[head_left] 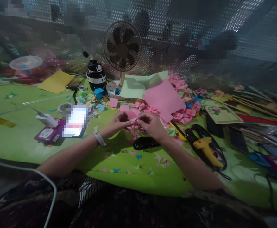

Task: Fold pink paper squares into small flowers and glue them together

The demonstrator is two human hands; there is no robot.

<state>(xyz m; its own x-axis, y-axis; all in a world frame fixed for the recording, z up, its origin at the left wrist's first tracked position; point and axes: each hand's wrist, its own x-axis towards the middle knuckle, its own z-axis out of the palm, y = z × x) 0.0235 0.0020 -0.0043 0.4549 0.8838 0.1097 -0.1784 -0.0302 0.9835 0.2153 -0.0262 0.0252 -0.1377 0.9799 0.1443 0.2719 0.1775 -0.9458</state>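
Observation:
Between my hands is a small piece of pink paper (pixel 131 116), pinched at its near edge. My left hand (pixel 116 124), with a white band on its wrist, grips it from the left. From the right, my right hand (pixel 152 126) closes on it with thumb and finger. Just below my right hand lies a glossy black object (pixel 144 143), partly covered by the hand. Folded pink paper pieces (pixel 134 134) lie under the held paper. Beyond stand a large pink sheet (pixel 165 96) and a light green sheet (pixel 133 86).
A lit phone (pixel 75 122) leans on a purple box (pixel 49 131) at left. A fan (pixel 122 47) and a black bottle (pixel 96 76) stand behind. To the right lie a yellow cutter (pixel 179 131) and a yellow glue gun (pixel 208 150). Paper scraps (pixel 138 156) litter the green table (pixel 100 164).

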